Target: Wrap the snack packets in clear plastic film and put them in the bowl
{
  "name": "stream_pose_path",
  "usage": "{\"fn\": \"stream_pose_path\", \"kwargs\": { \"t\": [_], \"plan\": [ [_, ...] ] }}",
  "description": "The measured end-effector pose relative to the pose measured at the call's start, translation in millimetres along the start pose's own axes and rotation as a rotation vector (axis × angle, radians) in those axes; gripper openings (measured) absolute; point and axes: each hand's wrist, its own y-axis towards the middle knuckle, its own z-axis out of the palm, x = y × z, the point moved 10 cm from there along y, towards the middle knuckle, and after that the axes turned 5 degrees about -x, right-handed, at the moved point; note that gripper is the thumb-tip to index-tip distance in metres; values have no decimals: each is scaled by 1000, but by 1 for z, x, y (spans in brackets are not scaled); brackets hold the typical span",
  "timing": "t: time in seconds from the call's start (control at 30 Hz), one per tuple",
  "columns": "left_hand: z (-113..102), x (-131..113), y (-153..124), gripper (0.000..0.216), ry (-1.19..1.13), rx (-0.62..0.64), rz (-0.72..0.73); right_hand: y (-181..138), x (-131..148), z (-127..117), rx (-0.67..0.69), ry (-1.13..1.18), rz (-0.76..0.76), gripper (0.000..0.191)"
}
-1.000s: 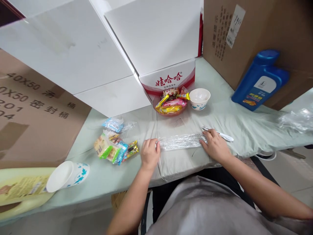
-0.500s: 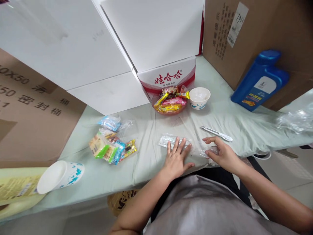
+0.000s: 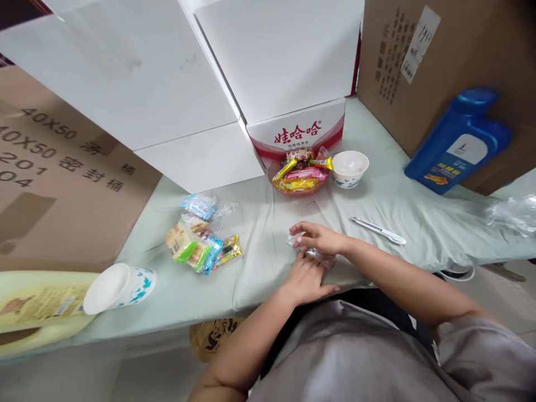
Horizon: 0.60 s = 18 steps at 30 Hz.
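Observation:
A clear plastic bag (image 3: 321, 255) lies crumpled on the cloth near the front edge, largely covered by my hands. My left hand (image 3: 305, 282) rests palm down on it, fingers stretched away from me; their tips are partly hidden behind my right hand and the plastic. Reaching across from the right, my right hand (image 3: 320, 237) hovers just over the left fingers. Its thumb and fingers are bent but apart, touching the bag near its left end. Whether anything lies inside the bag is hidden. A white utility knife (image 3: 379, 230) lies to the right of my hands.
A bowl of wrapped snacks (image 3: 299, 190) and a paper cup (image 3: 350, 170) stand behind my hands. Wrapped snacks (image 3: 203, 245) lie left, with a tipped paper cup (image 3: 119, 287) beyond. White boxes (image 3: 201, 162), a brown carton (image 3: 54, 167) and a blue bottle (image 3: 458, 145) border the table.
My right hand has moved left, from beside the plastic to over my left fingers, bringing the plastic across with it. My left hand stays pressed down. The view has shifted slightly.

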Motion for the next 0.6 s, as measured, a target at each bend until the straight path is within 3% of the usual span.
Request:
{"fn": "stream_pose_path", "kwargs": {
  "t": [0.13,0.27,0.33,0.4,0.6],
  "plan": [
    [2,2,0,76,3,19,-21,11,5,-18,-144,-31,-151,40],
    [1,1,-1,83,-6,-3,0,-13,28,-56,-424,-221,-323,31],
    [0,1,-1,83,-6,-8,2,-26,34,-64,-483,-355,-355,26],
    [0,2,-1,79,-3,-9,-9,-33,38,-58,-448,-496,-392,21],
    [3,2,-2,68,4,23,-34,-25,26,-3,-95,-858,-538,21]
  ]
}}
